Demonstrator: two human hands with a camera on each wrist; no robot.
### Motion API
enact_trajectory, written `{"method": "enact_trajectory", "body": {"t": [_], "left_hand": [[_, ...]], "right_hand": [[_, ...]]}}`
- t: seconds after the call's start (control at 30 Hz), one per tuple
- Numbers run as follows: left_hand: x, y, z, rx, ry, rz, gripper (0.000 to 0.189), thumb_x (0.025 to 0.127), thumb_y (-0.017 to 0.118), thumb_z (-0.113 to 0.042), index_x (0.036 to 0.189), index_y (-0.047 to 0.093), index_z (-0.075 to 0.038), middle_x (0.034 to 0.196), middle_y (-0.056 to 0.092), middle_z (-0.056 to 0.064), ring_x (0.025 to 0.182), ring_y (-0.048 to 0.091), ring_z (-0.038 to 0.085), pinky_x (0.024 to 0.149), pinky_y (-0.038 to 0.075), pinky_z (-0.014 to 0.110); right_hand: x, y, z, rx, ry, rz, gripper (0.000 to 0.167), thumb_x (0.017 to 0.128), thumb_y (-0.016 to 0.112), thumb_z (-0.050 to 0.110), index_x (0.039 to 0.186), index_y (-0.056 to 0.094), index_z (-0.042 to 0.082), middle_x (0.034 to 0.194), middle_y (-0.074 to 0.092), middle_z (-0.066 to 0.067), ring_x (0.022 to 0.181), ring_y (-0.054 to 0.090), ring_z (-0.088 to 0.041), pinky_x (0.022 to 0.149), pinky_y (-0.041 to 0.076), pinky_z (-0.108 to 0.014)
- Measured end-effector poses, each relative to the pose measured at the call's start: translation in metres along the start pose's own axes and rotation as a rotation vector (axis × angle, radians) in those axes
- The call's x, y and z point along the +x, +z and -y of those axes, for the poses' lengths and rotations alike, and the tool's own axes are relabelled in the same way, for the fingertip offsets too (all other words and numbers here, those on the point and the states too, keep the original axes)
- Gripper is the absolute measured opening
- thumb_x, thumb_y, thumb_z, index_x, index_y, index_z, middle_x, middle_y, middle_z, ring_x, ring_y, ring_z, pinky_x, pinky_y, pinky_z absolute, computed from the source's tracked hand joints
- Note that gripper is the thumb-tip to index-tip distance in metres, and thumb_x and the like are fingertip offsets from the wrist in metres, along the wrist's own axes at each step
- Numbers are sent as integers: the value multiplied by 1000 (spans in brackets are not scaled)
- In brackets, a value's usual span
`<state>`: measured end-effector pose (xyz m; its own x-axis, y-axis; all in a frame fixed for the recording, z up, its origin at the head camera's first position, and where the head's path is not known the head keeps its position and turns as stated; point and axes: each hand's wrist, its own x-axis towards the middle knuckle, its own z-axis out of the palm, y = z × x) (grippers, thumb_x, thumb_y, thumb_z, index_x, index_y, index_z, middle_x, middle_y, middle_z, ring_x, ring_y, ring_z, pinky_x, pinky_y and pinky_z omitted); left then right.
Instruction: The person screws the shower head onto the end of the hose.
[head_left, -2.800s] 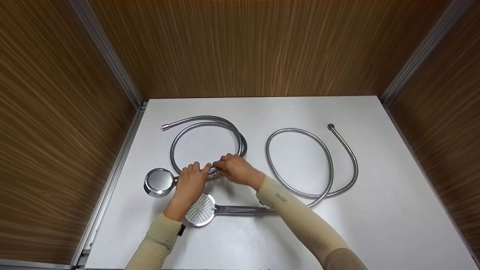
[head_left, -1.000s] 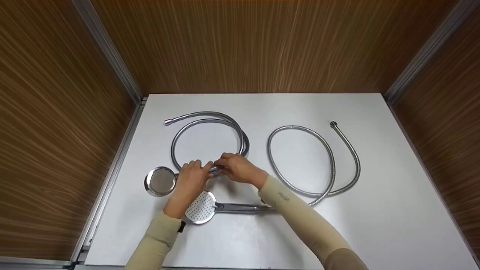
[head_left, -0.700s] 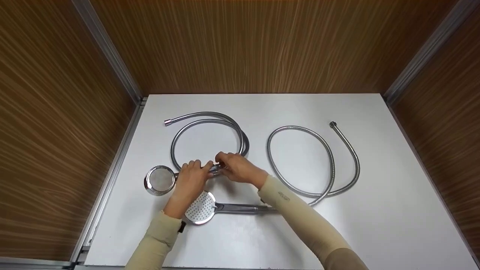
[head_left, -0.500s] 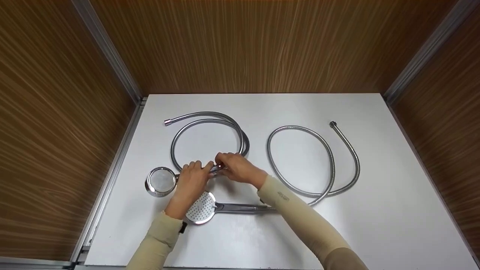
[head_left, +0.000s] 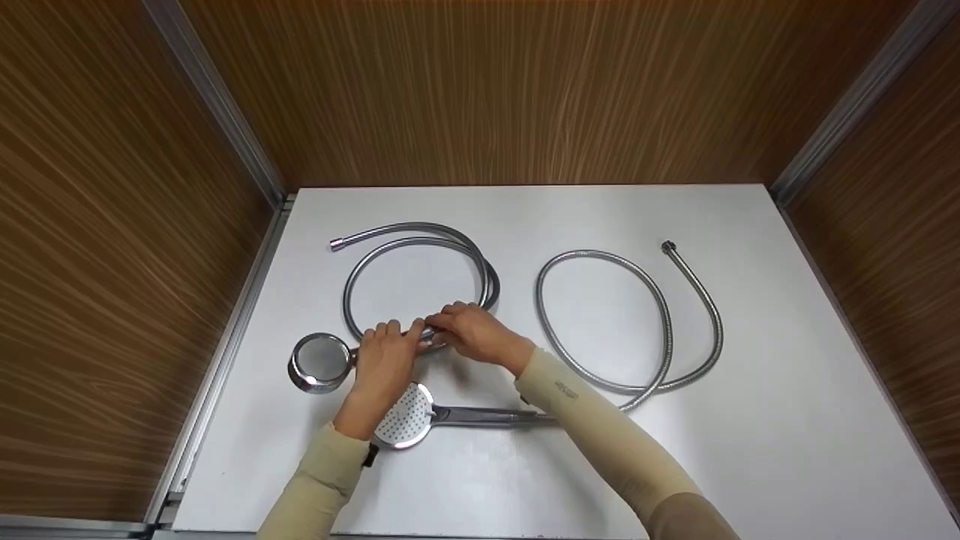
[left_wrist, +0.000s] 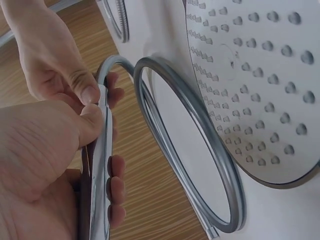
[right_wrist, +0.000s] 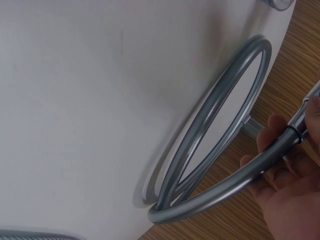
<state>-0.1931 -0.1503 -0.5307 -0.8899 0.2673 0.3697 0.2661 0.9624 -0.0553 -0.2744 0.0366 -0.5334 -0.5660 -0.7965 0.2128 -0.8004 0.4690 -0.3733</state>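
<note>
A chrome shower head (head_left: 321,360) with a smooth round back points left, its handle lying in my left hand (head_left: 386,367). The left wrist view has my left fingers and thumb curled round that chrome handle (left_wrist: 100,175). My right hand (head_left: 476,334) is at the handle's end, thumb and fingers pinching the end of a smooth grey shower hose (right_wrist: 220,196) where it meets the handle. The right fingers partly hide the joint. Behind the hands this hose lies in a loop, its free end fitting (head_left: 337,244) at the back left.
Just below the hands lies a second shower head (head_left: 405,420) with a white nozzle face, its dark handle (head_left: 480,417) pointing right. A ribbed metal hose (head_left: 666,330) from it loops over the right side of the white table (head_left: 787,420). Wood-grain panels (head_left: 525,90) enclose the table.
Both hands stay in place on the handle and hose. The held shower head has rolled slightly, showing more of its rim. The right fingers have shifted their grip round the joint.
</note>
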Motion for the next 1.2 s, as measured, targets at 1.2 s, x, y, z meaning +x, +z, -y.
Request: {"method": "enact_trajectory", "body": {"t": [1.2], "left_hand": [[-1, 0, 2, -14, 31, 9, 35, 94, 72, -33, 120, 70, -9, 84, 67, 17, 78, 64, 33, 67, 49, 42]], "right_hand": [[-3, 4, 3, 90, 30, -32, 27, 97, 73, 11, 121, 63, 5, 102, 76, -11, 92, 69, -31, 86, 55, -44]]}}
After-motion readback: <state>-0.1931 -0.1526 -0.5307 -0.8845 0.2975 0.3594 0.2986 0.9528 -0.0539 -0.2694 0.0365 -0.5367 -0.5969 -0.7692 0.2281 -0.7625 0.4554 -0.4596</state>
